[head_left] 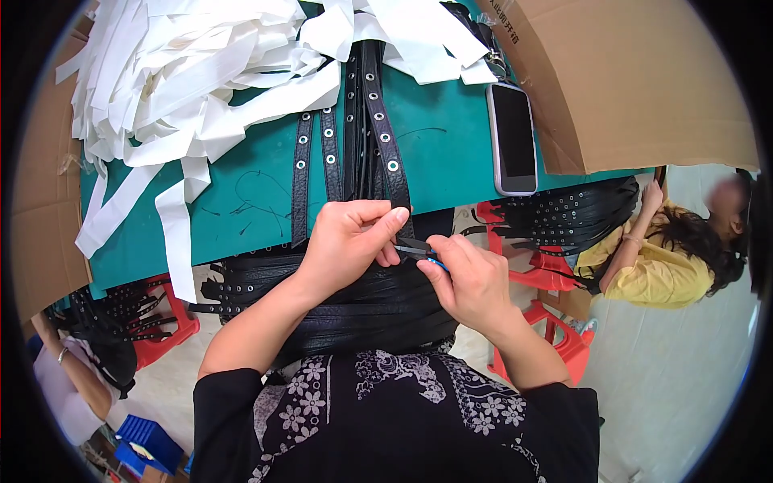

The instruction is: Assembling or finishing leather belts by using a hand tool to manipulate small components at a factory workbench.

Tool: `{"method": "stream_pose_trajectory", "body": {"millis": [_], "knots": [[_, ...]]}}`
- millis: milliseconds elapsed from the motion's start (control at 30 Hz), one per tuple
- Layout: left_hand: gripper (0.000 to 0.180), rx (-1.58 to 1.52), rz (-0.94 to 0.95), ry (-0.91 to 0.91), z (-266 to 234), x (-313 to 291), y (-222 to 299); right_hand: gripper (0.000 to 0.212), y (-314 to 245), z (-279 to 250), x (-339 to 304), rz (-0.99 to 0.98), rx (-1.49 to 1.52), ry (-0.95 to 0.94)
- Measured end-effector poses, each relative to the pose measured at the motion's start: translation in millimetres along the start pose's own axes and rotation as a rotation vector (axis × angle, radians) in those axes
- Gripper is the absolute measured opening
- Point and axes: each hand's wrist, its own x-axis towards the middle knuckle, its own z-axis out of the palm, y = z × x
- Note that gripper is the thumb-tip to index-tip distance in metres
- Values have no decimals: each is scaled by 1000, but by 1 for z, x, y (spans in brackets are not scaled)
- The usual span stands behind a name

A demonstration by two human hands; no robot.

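Note:
My left hand (pixel 348 240) pinches the near end of a black belt strap (pixel 385 133) studded with metal eyelets, which hangs over the table's front edge. My right hand (pixel 471 282) is closed round small blue-handled thread snips (pixel 412 245). Their dark blades reach to the strap end beside my left fingertips. More eyeleted straps (pixel 329 141) lie on the table beyond my hands. Across my lap, under my forearms, rests a thick bundle of black straps (pixel 346 322). My fingers hide the exact spot where the blades meet the strap.
White fabric strips (pixel 185 72) are heaped over the back left of the green table (pixel 250 181). A phone (pixel 513 138) lies near a cardboard box (pixel 636 88) at right. Loose thread bits dot the tabletop. People sit on both sides, near red stools (pixel 555 338) and strap bundles (pixel 572 213).

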Motion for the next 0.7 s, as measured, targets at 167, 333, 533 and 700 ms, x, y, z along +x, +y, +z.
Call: {"method": "stream_pose_trajectory", "body": {"millis": [167,333,533,700], "knots": [[27,0,-31,-19,-1,1,0,22,1,0,1,-50,-36,3],[28,2,-65,-27,-2,2,-3,21,3,-2,2,-102,-90,-1],[27,-11,-77,-2,0,3,-2,16,15,-1,-1,76,160,122],[25,0,-136,-28,4,7,4,17,20,28,-7,343,956,97]]}}
